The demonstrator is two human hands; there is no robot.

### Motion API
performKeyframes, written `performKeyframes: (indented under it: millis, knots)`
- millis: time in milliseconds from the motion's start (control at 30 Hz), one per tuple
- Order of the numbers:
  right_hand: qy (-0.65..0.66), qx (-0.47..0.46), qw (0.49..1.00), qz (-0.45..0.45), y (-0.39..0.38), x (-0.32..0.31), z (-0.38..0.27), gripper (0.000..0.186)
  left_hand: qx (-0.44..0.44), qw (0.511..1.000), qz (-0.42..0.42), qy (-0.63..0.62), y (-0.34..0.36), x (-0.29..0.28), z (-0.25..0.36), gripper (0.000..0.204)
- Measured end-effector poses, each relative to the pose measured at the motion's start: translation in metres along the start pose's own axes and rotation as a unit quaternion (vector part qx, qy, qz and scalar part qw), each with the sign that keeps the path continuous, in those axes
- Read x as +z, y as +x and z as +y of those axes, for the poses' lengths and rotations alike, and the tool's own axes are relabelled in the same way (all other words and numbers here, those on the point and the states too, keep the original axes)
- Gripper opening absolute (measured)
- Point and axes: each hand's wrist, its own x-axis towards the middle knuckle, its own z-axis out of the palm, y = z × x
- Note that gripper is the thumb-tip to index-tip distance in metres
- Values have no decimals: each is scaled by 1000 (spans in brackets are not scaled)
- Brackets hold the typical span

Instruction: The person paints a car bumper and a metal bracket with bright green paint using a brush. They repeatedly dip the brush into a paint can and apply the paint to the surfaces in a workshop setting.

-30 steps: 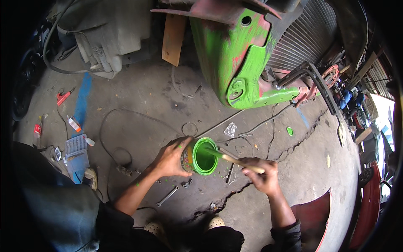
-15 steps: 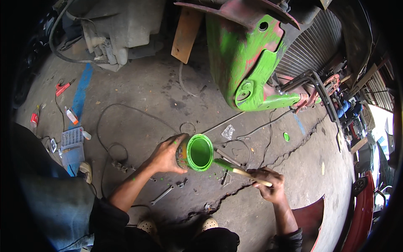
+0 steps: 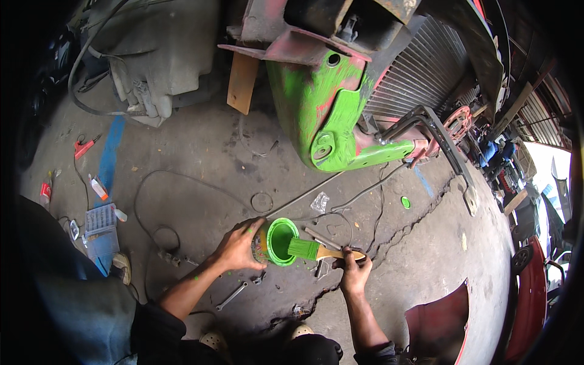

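My left hand (image 3: 240,246) is closed round an open can of green paint (image 3: 280,235), tipped so that its inside faces me. In my right hand (image 3: 354,267) is a flat paintbrush (image 3: 325,252) with a wooden handle; its green-coated bristles (image 3: 302,248) lie over the right part of the can's mouth. Beyond them hangs a bent metal vehicle part (image 3: 322,103), streaked with green over pink and red, with a dark bracket (image 3: 455,159) beside it.
A grey plastic tank (image 3: 152,55) stands upper left. Wrenches (image 3: 231,295), cables, a parts box (image 3: 101,222), a red tool (image 3: 83,148) and a round green lid (image 3: 405,202) lie on the cracked concrete (image 3: 413,261). A red panel (image 3: 438,316) and red car (image 3: 529,292) are at right.
The can and my left hand have moved down and slightly left. My right hand has shifted left, bringing the bristles onto the can's mouth. The view has tilted upward.
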Motion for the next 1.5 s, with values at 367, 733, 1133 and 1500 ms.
performKeyframes:
  millis: [367,733,1133,1500]
  knots:
    - [164,94,981,35,-21,-5,-11,18,19,999,-40,-24,-9,33,-13,118]
    - [370,245,896,19,-20,-58,24,18,-29,998,-28,-51,-20,34,-20,117]
    - [328,247,911,-45,-22,-20,-67,38,-3,999,-11,-45,-25,25,-13,108]
    - [55,-407,907,89,-31,59,-151,27,-34,998,-41,-18,-32,22,-23,113]
